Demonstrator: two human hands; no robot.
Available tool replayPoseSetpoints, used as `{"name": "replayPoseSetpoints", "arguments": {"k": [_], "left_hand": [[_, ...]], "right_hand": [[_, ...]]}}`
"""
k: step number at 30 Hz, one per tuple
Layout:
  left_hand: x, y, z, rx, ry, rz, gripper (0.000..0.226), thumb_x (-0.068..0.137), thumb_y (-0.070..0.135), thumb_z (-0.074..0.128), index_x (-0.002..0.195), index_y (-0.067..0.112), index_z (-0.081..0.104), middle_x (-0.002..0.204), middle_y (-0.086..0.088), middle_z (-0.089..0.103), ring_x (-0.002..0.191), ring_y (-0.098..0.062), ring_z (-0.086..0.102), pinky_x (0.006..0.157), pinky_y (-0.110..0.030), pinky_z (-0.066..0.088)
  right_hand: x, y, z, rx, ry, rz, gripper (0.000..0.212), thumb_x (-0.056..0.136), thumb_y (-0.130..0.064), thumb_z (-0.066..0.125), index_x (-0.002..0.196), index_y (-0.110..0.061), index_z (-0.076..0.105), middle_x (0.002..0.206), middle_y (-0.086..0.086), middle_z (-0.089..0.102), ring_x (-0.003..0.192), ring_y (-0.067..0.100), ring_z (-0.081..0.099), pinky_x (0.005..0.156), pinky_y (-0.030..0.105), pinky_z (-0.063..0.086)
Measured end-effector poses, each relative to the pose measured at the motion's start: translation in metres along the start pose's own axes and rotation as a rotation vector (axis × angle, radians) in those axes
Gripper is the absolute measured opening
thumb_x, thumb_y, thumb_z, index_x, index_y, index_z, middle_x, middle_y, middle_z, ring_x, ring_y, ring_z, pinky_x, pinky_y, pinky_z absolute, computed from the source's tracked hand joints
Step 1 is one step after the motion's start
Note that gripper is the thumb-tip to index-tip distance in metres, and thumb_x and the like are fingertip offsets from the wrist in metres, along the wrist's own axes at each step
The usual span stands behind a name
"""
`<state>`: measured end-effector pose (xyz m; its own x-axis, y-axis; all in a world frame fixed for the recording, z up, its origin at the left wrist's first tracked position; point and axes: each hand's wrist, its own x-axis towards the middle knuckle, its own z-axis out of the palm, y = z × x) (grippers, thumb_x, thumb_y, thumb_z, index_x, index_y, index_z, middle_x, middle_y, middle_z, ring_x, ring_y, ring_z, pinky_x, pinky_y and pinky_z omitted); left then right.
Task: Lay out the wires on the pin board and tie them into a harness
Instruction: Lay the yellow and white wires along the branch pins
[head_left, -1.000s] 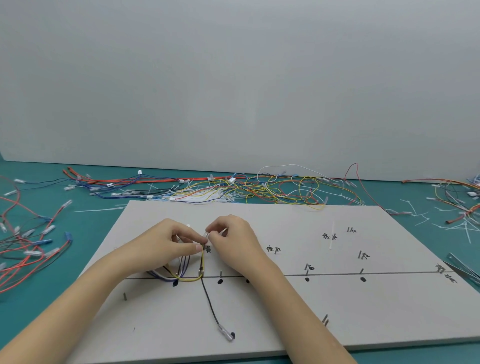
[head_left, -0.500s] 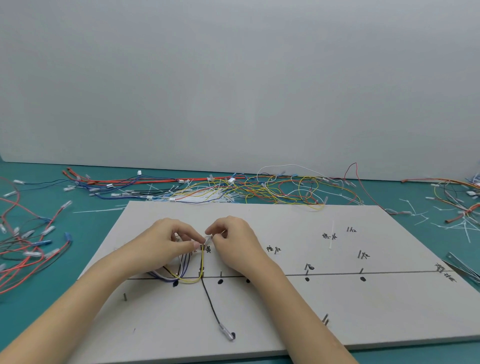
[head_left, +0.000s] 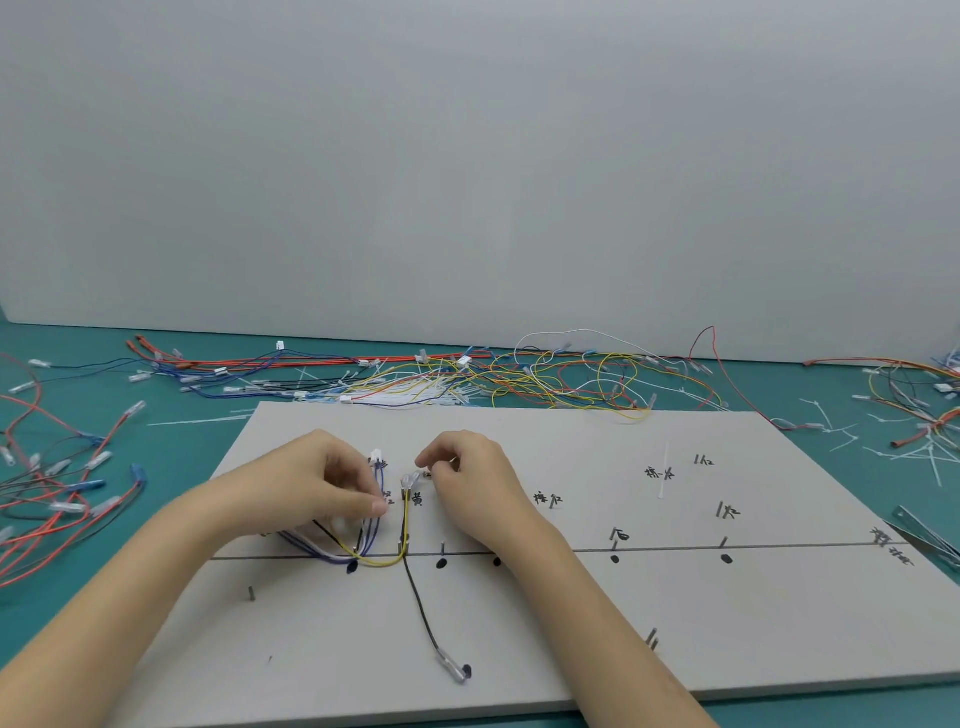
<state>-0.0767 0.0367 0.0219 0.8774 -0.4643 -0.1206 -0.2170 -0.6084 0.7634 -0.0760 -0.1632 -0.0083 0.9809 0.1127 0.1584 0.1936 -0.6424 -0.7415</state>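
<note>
A teal table (head_left: 171, 415) is carrying it all. The grey pin board (head_left: 675, 597) is lying flat at the near middle. Loose wires (head_left: 467, 379) are sprawling in a tangle just behind the board, more red and blue wires (head_left: 62, 499) are spreading at left, and white cable ties (head_left: 841, 436) are lying scattered at right.

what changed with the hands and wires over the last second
The two hands, pinched together over the yellow wire end, have drawn apart: the left hand moved left, baring the blue wires and their white plug; the right hand eased right, off the yellow wire's tip. The black wire, pin board and table wires stayed put.
</note>
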Motion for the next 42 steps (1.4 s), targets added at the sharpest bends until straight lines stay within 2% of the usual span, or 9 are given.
{"name": "replayPoseSetpoints", "arguments": {"k": [5,10,24,26,30,32,37,39,42], "left_hand": [[-0.008,-0.006,-0.016,0.040,-0.170,-0.072,0.006,0.075,0.024,0.083,0.078,0.021,0.079,0.079,-0.008,0.076,0.069,-0.012,0.066,0.068,-0.033,0.057],[-0.011,-0.005,-0.019,0.111,-0.202,-0.072,0.006,0.073,0.030,0.084,0.075,0.031,0.079,0.069,0.010,0.073,0.058,0.002,0.055,0.057,-0.011,0.041],[-0.010,-0.007,-0.018,0.144,-0.194,-0.074,0.027,0.060,0.038,0.090,0.082,0.037,0.075,0.071,0.012,0.064,0.057,-0.004,0.050,0.057,-0.017,0.041],[-0.011,-0.009,-0.025,0.119,-0.071,-0.078,0.035,0.058,0.043,0.087,0.090,0.039,0.072,0.081,0.011,0.068,0.059,-0.005,0.055,0.061,-0.025,0.044],[-0.008,-0.027,-0.047,0.034,0.429,-0.066,0.033,0.082,0.011,0.074,0.101,0.038,0.068,0.094,0.005,0.068,0.066,-0.016,0.057,0.067,-0.029,0.042],[-0.007,-0.039,-0.053,0.071,0.541,-0.100,0.031,0.086,0.005,0.068,0.101,0.033,0.068,0.097,0.002,0.069,0.074,-0.022,0.058,0.070,-0.029,0.041],[-0.006,-0.053,-0.053,0.137,0.449,-0.191,0.020,0.088,0.013,0.068,0.086,0.032,0.073,0.093,0.004,0.072,0.090,-0.019,0.064,0.081,-0.033,0.046],[-0.002,-0.055,-0.049,0.152,0.403,-0.234,0.015,0.087,0.021,0.071,0.084,0.035,0.075,0.095,0.009,0.072,0.106,-0.022,0.059,0.094,-0.038,0.044],[0.002,-0.058,-0.045,0.367,0.479,-0.359,0.024,0.086,0.037,0.069,0.109,0.042,0.065,0.124,0.003,0.056,0.128,-0.029,0.033,0.108,-0.045,0.030]], "right_hand": [[0.000,0.001,0.000,-0.004,-0.014,0.002,0.033,0.083,-0.006,0.044,0.090,-0.022,0.071,0.096,-0.002,0.068,0.097,0.019,0.057,0.090,0.038,0.047],[0.000,0.002,0.000,-0.004,-0.015,0.003,0.031,0.083,-0.007,0.045,0.089,-0.022,0.071,0.094,-0.003,0.067,0.096,0.019,0.057,0.090,0.038,0.048],[0.001,0.000,-0.001,-0.074,-0.029,-0.007,0.030,0.082,-0.006,0.046,0.086,-0.021,0.072,0.084,-0.009,0.056,0.097,0.023,0.056,0.090,0.038,0.047],[0.000,0.000,-0.002,-0.075,-0.034,-0.011,0.031,0.083,-0.006,0.045,0.087,-0.021,0.072,0.081,-0.011,0.053,0.097,0.023,0.055,0.088,0.037,0.047],[0.001,-0.002,-0.004,-0.083,-0.046,-0.015,0.034,0.085,-0.007,0.042,0.088,-0.020,0.073,0.088,-0.005,0.055,0.099,0.025,0.054,0.087,0.035,0.046],[0.000,-0.002,-0.004,-0.091,-0.052,-0.019,0.035,0.085,-0.006,0.041,0.089,-0.019,0.073,0.090,-0.004,0.054,0.100,0.025,0.054,0.087,0.035,0.046],[0.000,-0.003,-0.005,-0.110,-0.061,-0.028,0.035,0.085,-0.006,0.041,0.092,-0.019,0.073,0.082,-0.010,0.048,0.100,0.025,0.053,0.088,0.036,0.046],[0.001,-0.003,-0.005,-0.115,-0.062,-0.028,0.036,0.086,-0.006,0.041,0.093,-0.019,0.073,0.083,-0.009,0.048,0.100,0.025,0.053,0.088,0.036,0.046],[0.000,-0.003,-0.005,-0.115,-0.062,-0.027,0.035,0.086,-0.006,0.041,0.093,-0.020,0.073,0.085,-0.008,0.048,0.099,0.025,0.053,0.088,0.037,0.046]]}}
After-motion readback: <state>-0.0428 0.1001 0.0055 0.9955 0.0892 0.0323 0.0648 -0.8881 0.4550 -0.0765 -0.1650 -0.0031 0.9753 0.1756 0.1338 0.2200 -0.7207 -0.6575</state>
